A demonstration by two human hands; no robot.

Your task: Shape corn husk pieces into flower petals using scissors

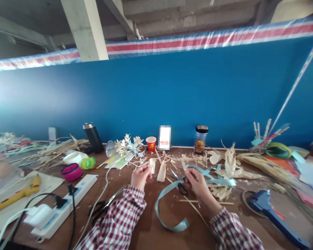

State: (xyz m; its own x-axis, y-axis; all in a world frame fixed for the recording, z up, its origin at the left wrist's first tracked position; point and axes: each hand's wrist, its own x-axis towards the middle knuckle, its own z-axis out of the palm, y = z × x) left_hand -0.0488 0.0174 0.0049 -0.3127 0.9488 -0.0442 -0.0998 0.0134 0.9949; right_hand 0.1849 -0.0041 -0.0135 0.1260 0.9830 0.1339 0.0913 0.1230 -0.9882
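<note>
Now your left hand (pixel 141 176) pinches a short, cream husk piece (pixel 152 165) above the flat brown table (pixel 146 225); your right hand (pixel 195 177) pinches a thin, pale strip (pixel 183 164). White husk flowers (pixel 138 141) look done; these bits aren't joined.

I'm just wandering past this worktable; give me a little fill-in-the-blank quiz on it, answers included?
1. The left hand pinches a pale husk piece; the paper cup beyond is mainly ____.
2. The blue glue gun lies to the ____ of the right hand.
3. The ribbon curling between the hands is light ____.
4. The jar has a ____ lid.

Missing words: red; right; blue; black.
</note>
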